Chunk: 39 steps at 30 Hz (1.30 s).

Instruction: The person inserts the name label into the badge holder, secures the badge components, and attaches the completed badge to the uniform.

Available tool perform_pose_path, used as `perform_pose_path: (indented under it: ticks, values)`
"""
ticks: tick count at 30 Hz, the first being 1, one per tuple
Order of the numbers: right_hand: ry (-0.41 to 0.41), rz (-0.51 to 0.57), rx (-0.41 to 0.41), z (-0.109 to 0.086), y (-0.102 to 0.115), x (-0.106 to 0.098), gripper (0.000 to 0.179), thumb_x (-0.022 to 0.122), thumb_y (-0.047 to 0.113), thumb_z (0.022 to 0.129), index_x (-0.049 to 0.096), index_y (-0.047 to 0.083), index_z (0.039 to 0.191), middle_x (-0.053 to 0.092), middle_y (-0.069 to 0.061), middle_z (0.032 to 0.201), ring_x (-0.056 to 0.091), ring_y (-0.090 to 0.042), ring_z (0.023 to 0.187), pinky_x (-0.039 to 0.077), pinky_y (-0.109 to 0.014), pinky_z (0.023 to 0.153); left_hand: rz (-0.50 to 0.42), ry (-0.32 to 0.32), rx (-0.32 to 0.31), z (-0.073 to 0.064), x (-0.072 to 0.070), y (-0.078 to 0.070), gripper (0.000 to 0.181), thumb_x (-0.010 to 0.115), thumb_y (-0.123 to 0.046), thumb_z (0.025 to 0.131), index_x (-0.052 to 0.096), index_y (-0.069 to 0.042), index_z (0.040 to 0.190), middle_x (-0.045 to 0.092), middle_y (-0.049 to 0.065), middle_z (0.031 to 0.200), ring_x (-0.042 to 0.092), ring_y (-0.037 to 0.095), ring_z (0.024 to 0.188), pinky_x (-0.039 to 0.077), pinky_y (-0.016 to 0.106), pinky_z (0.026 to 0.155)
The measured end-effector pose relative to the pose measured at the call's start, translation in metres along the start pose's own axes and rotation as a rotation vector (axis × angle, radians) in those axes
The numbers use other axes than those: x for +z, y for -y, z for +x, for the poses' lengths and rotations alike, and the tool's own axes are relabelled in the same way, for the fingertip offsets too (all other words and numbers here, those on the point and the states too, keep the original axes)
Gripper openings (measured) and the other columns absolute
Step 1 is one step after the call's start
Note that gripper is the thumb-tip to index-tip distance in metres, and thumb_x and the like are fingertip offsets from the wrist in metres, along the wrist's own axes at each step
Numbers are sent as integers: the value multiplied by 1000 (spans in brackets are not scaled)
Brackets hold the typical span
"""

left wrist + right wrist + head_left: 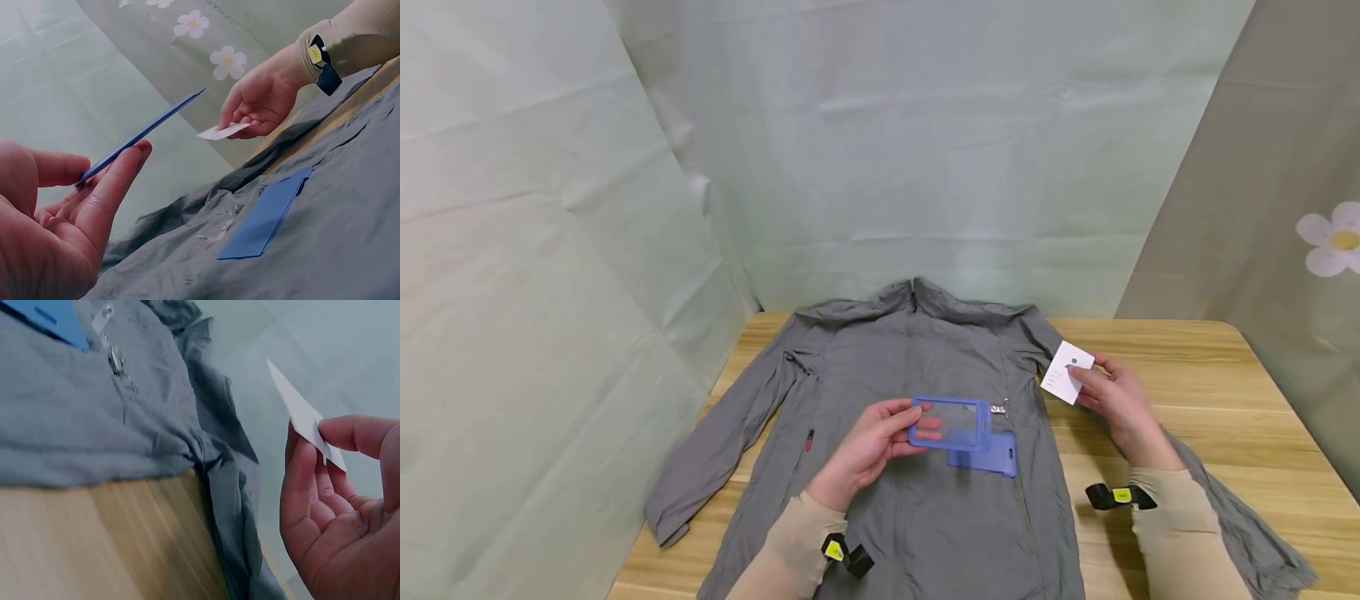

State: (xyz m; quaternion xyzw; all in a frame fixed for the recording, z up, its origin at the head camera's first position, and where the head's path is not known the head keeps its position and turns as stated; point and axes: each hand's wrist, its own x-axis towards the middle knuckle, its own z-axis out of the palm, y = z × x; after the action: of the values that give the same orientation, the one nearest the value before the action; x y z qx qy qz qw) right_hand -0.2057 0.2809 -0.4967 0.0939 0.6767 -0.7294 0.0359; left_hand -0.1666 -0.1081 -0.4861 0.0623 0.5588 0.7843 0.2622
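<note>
My left hand [871,446] pinches one end of a blue badge holder frame [950,446] with a see-through middle, held above the jacket. Seen edge-on in the left wrist view, this frame [147,130] sits between thumb and fingers. Out to the right, my right hand [1116,400] pinches a small white card [1063,377] with dark print, thumb on its face. A flat blue badge holder panel [996,460] lies on the grey jacket [865,358], partly behind the held frame in the head view. A metal clip [116,359] with a clear strap lies close to the panel on the jacket.
The jacket is spread across a wooden table [1150,346], its sleeves reaching out to both sides. Pale cloth [940,150] hangs behind the table and along the left. A flower-patterned cloth [1210,208] hangs at the right.
</note>
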Motion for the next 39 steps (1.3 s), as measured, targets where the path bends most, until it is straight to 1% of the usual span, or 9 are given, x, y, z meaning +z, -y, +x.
perform_pose_path:
  ticks: [5, 9, 12, 18, 24, 33, 39]
  values:
    - [17, 15, -26, -3, 4, 10, 34, 67, 7, 105, 47, -3, 131, 69, 10, 92, 68, -3, 80, 60, -19, 73, 18, 9, 1, 2, 1, 1, 53, 57, -15, 113, 44, 21, 149, 79, 13, 113, 79, 15, 97, 64, 29, 84]
    - [32, 59, -45, -6, 7, 16, 27, 67, 5, 104, 49, 0, 123, 70, 9, 92, 69, -4, 81, 60, -20, 72, 24, 15, 1, 3, 3, 1, 53, 58, -16, 113, 44, 20, 149, 79, 13, 114, 79, 15, 98, 64, 29, 84]
    - [42, 80, -54, -9, 8, 21, 24, 66, 4, 104, 49, 1, 120, 72, 9, 91, 70, -5, 80, 60, -20, 71, 16, 17, -2, 3, 4, 0, 54, 58, -16, 112, 44, 20, 149, 79, 13, 114, 79, 15, 98, 64, 29, 83]
    - [60, 75, -66, -12, 9, 25, 28, 65, 6, 106, 46, -1, 126, 74, 9, 91, 71, -5, 79, 60, -20, 70, 2, 17, -5, 4, 6, 0, 53, 58, -15, 112, 44, 20, 150, 79, 12, 114, 78, 15, 97, 64, 28, 83]
    - [78, 88, -69, -16, 10, 28, 35, 65, 3, 105, 44, -3, 132, 74, 9, 94, 70, -5, 80, 59, -20, 69, -6, 13, -7, 4, 7, 2, 49, 57, -13, 112, 47, 18, 149, 79, 11, 113, 78, 14, 97, 64, 28, 82]
    - [102, 72, -110, -21, 14, 34, 29, 65, 0, 104, 46, 1, 126, 72, 8, 98, 69, -7, 85, 61, -22, 74, -4, 9, -19, 5, 7, 2, 53, 57, -13, 112, 42, 20, 150, 79, 12, 114, 78, 14, 96, 64, 27, 82]
    - [114, 78, -114, -24, 14, 37, 35, 66, -2, 103, 46, 0, 132, 71, 6, 100, 69, -8, 87, 61, -22, 75, -9, 14, -24, 5, 9, 2, 50, 56, -12, 112, 44, 20, 150, 79, 13, 114, 79, 15, 96, 64, 28, 82]
